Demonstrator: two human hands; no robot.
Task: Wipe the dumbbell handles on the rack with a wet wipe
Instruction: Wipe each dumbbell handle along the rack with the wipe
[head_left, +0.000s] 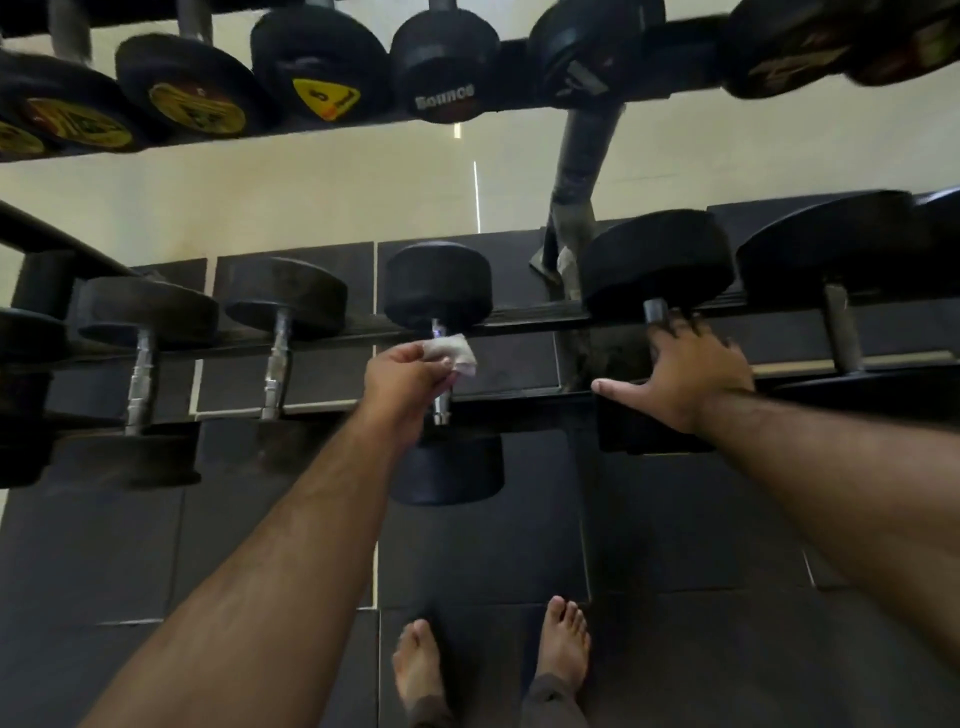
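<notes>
Left hand was seen pinching the wet wipe, wrapped on the handle of the mid dumbbell on the lower rack rail. Right hand was laid open, fingers spread, on the next dumbbell's handle. Wipe judged soft, limp, damp; best bunched w/ fingertips. Handle looked hard, slick, steel; dumbbell probably heavy.
</notes>
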